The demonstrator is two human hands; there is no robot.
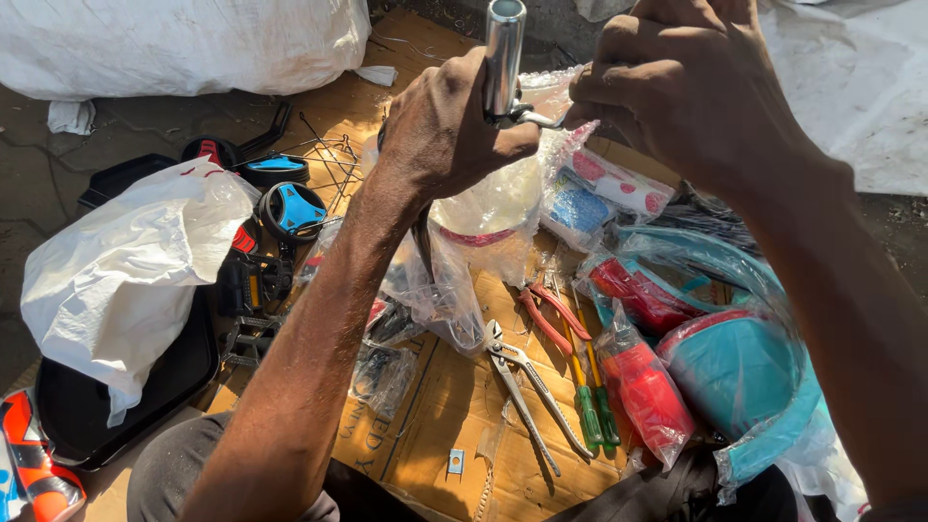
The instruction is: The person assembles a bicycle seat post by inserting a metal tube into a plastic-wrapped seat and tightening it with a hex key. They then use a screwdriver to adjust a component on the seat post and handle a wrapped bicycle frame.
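My left hand (449, 121) is wrapped around a shiny chrome tube (504, 53) held upright near the top of the view. My right hand (681, 82) pinches a small metal piece (541, 118) that sticks out sideways from the tube's lower part. Both hands are raised above a flattened cardboard sheet (454, 406). What the tube's lower end joins is hidden by my left hand.
On the cardboard lie silver pliers (527, 382), red-handled pliers (546, 314) and two green-handled screwdrivers (592, 411). Bagged red and teal plastic parts (715, 358) sit at the right, clear bags (464, 242) in the middle. A white bag (126, 271) on a black tray and black-blue parts (290, 208) lie left.
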